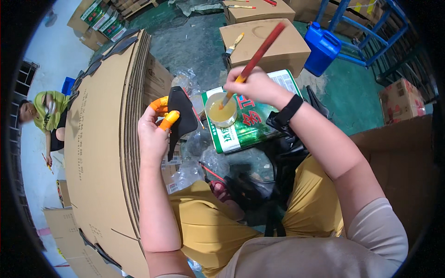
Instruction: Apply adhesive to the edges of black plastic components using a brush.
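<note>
My left hand (154, 134) wears orange finger covers and pinches a flat black piece (184, 111) with curved edges, held upright left of a cup. What the piece is made of I cannot tell. In my right hand (259, 86), wearing a black wrist strap, is a brush (265, 47) with a red handle. Its tip dips into the cup (224, 123), which holds a cloudy yellowish liquid. That cup stands on a green and white package (252, 134) in front of my knees.
A tall stack of cardboard sheets (102, 139) rises at my left, with black pieces along its edge. Beyond the package are a cardboard box (264, 41) bearing another brush (235, 44), and a blue jug (321, 48). Someone in a green top (51, 104) is at far left.
</note>
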Tool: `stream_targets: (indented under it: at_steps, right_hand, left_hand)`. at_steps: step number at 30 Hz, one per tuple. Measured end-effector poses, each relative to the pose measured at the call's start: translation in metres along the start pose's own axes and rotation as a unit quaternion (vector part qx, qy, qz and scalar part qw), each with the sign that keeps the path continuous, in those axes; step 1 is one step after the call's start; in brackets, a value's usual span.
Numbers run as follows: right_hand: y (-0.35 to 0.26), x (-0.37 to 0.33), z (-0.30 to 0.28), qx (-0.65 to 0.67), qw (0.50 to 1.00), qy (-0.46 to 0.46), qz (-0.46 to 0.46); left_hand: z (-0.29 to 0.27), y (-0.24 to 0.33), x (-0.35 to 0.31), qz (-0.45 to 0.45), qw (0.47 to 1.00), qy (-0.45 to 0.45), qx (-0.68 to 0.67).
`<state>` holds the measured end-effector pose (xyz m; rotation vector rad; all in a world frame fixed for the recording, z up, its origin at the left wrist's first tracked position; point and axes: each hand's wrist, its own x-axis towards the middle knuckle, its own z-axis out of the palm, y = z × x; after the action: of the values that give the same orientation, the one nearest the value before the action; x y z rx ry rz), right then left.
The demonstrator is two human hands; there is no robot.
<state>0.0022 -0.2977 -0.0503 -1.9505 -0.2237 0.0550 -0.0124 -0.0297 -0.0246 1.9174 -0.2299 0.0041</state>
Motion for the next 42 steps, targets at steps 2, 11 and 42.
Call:
stream_targets:
  at_steps: [2,11,42]
  right_hand:
    - [0.017,0.0,0.014,-0.07,0.997,-0.027,-0.022]
    - [-0.027,-0.002,-0.032,0.107,0.992,0.07,0.001]
    - [-0.062,-0.026,-0.037,0.15,0.972,0.061,-0.171]
  left_hand:
    - [-0.001,-0.006,0.002,-0.002,0.999,-0.001,-0.052]
    - [0.004,-0.009,0.004,-0.048,0.991,-0.04,-0.122]
    - [0.027,0.011,0.009,-0.071,0.967,-0.088,-0.228]
